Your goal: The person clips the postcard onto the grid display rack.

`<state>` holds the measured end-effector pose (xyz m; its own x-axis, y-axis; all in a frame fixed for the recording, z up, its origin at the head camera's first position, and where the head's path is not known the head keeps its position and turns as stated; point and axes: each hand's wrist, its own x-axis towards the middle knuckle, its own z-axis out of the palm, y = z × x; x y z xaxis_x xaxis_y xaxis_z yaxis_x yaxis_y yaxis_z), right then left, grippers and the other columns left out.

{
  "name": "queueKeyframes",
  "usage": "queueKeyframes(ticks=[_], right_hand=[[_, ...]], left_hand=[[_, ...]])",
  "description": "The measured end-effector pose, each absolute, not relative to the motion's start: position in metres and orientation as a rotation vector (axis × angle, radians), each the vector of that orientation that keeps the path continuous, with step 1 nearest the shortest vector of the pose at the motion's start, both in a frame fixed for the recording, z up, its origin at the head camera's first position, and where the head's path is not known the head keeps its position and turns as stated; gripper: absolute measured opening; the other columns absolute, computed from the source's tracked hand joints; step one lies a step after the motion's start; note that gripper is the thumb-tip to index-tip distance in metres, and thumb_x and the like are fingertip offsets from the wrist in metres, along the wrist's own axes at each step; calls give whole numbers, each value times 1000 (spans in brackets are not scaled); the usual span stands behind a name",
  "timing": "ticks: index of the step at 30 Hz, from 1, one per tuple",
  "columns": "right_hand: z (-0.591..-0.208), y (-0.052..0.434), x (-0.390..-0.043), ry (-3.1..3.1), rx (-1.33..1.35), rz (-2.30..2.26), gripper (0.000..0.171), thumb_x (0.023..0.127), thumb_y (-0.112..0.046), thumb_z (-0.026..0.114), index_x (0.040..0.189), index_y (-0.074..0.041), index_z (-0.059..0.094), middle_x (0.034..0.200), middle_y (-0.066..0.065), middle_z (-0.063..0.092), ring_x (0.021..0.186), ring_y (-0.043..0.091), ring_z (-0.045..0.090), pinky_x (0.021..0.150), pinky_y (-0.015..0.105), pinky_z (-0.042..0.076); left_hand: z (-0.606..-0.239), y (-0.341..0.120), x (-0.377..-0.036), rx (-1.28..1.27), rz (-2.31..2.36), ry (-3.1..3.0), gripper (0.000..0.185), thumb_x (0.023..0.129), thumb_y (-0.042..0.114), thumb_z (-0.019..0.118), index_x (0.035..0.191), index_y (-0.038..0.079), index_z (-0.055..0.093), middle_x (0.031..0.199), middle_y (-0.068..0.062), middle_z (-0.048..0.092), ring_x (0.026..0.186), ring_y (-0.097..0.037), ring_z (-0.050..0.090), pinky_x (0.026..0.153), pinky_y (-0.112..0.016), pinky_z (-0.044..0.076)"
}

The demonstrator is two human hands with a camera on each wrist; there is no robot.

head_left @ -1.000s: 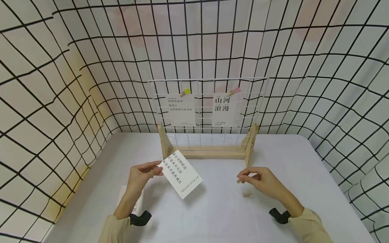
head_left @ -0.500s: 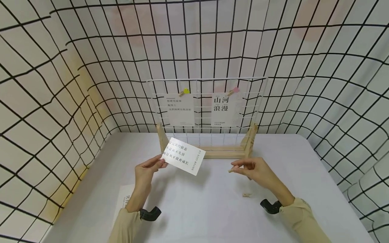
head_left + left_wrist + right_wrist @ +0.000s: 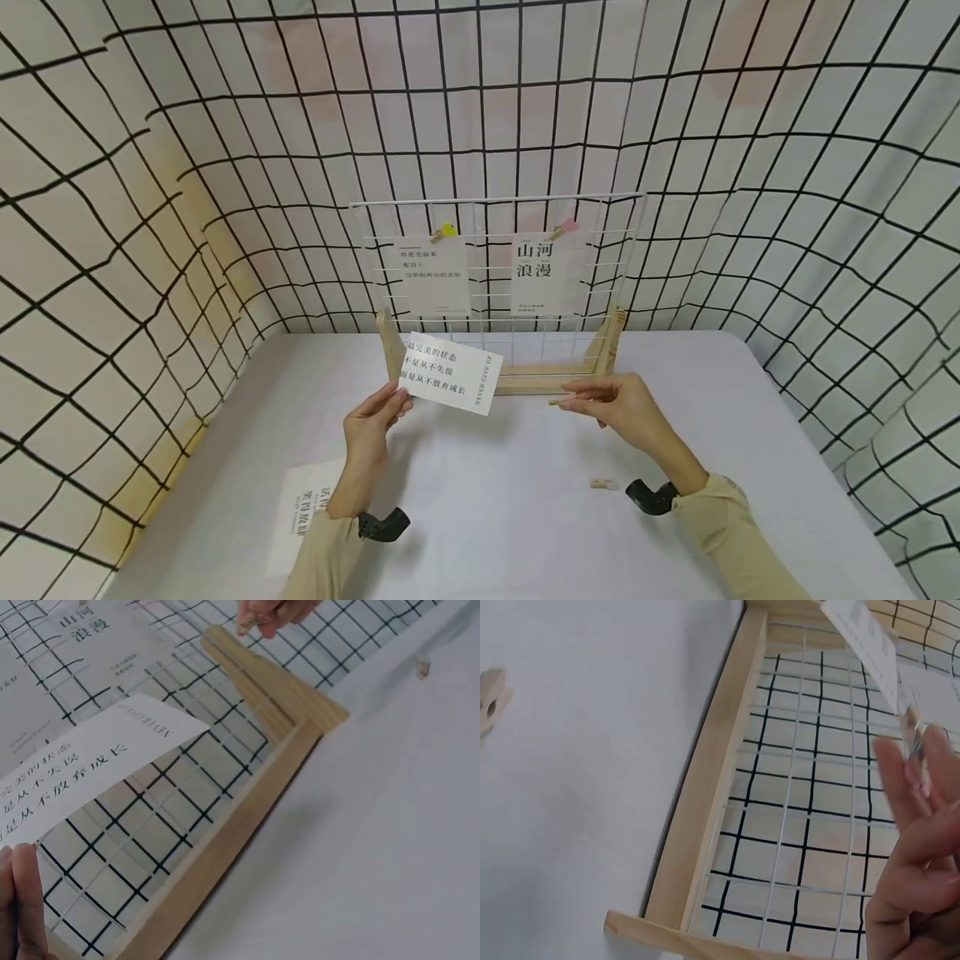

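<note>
White card w/ black text; pale-wood clip; white wire grid.

A staged recording booth, not a lived-in room

A white-covered table is walled on three sides by black-grid fabric (hung like a backdrop); on it a wire display rack in a wooden frame; printed cards are pegged on it.

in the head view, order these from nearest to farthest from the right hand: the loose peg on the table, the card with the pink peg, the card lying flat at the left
From the right hand:
1. Loose peg, on the table just below the hand.
2. Card with the pink peg, up on the wire grid behind.
3. Flat card, far across at the table's left edge.
</note>
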<state>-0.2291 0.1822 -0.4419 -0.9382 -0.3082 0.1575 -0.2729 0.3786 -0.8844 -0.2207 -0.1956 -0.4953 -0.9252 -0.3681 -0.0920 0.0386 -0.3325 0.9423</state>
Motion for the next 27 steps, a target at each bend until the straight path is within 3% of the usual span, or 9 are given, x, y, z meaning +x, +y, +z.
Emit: queueKeyframes(ticks=[4, 11, 14, 20, 27], right_hand=[[-442, 176, -232, 2621, -498, -1687, 26, 86, -20, 85, 107, -5, 81, 101, 17, 80, 53, 6, 49, 48, 22, 40], [-437, 168, -240, 2656, -539, -1685, 28, 90, -21, 81, 114, -6, 80, 84, 11, 78, 50, 15, 50, 47, 23, 38], [-434, 165, -243, 2704, -610, -1664, 27, 91, -18, 80, 116, -9, 80, 76, 10, 72, 50, 11, 48, 46, 23, 37], [-430, 157, -244, 2761, -667, -1619, 26, 91, -18, 80, 116, -11, 80, 76, 11, 70, 53, 8, 45, 45, 23, 36], [-426, 145, -247, 2864, -650, -1597, 18, 86, -21, 86, 102, -15, 81, 78, 1, 71, 60, 10, 47, 51, 23, 36]], left_hand=[[-500, -191, -227, 414, -2415, -1506, 26, 93, -3, 72, 96, 21, 82, 77, 7, 79, 62, -4, 73, 64, -16, 55], [-502, -188, -235, 465, -2449, -1432, 23, 94, -1, 72, 98, 19, 82, 78, 6, 79, 61, -3, 72, 66, -16, 55], [-503, -187, -240, 477, -2455, -1420, 21, 94, 1, 74, 100, 19, 82, 81, 7, 79, 63, -3, 72, 68, -18, 57], [-505, -183, -245, 493, -2483, -1341, 26, 93, -2, 72, 95, 22, 82, 85, 7, 80, 64, -3, 71, 70, -18, 59], [-510, -179, -249, 501, -2488, -1362, 29, 96, 1, 71, 92, 27, 82, 82, 11, 79, 63, -1, 68, 62, -17, 48]])
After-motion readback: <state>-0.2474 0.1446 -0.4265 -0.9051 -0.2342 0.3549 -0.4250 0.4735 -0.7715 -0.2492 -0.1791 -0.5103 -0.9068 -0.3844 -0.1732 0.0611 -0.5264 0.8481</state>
